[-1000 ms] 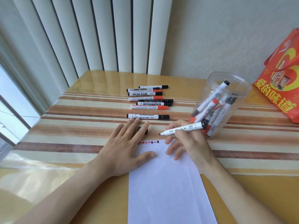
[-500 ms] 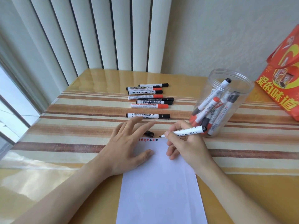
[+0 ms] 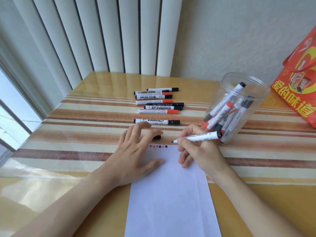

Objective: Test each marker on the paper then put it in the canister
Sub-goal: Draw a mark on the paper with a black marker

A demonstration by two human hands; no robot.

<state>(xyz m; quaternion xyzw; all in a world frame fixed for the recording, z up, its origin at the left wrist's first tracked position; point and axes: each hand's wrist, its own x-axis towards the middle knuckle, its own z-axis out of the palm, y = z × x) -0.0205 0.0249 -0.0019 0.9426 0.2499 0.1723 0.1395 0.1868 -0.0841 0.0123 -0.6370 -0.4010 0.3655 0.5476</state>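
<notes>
Since the earlier frames, left hand (image 3: 135, 151) had lifted its fingers off the black cap (image 3: 157, 137), which then showed just beyond the fingertips; the marker tip had stayed just off the paper's top edge. Right hand (image 3: 200, 151) pinched an uncapped white marker (image 3: 198, 136) between thumb and curled fingers, black tip pointing left, just above the paper (image 3: 171, 194). Left hand: fingers spread and arched, thumb and palm resting on the paper's left edge. Paper: white, a row of small red and dark test marks (image 3: 158, 146) along its top edge. Canister (image 3: 239, 106): clear, upright, right of the hand, holding several markers. Loose markers (image 3: 159, 104), capped, lay in a row beyond. Table (image 3: 77, 134): striped cloth under glossy clear cover. Vertical blinds (image 3: 102, 35) behind; red bag (image 3: 297, 82) far right.
</notes>
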